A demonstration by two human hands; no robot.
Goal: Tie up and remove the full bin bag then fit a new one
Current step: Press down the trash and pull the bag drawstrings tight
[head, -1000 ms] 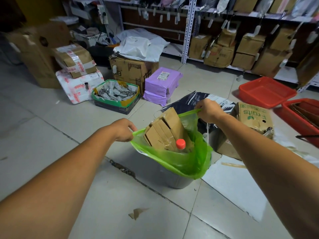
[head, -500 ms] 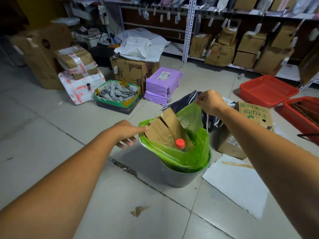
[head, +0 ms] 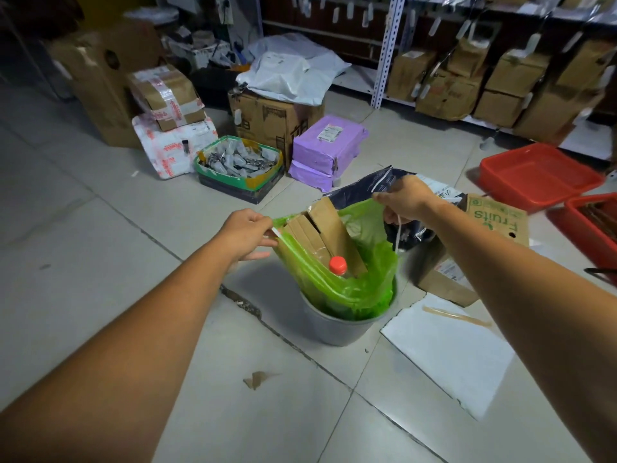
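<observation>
A grey bin stands on the tiled floor with a green bin bag in it. The bag holds folded cardboard and a bottle with a red cap. My left hand pinches the bag's left rim by a white drawstring strip. My right hand grips the far right rim, lifted above the bin, with a white string hanging down from it. The bag's upper part is pulled off the bin rim and stretched between both hands.
A "Fruits" cardboard box and a dark mailer bag lie just right of and behind the bin. Red trays, purple parcels, a green-edged box and shelving with boxes ring the floor. A white sheet lies at right.
My left hand let go of the bag rim half a second ago and has now taken hold of it again. My right hand has kept lifting its side of the bag.
</observation>
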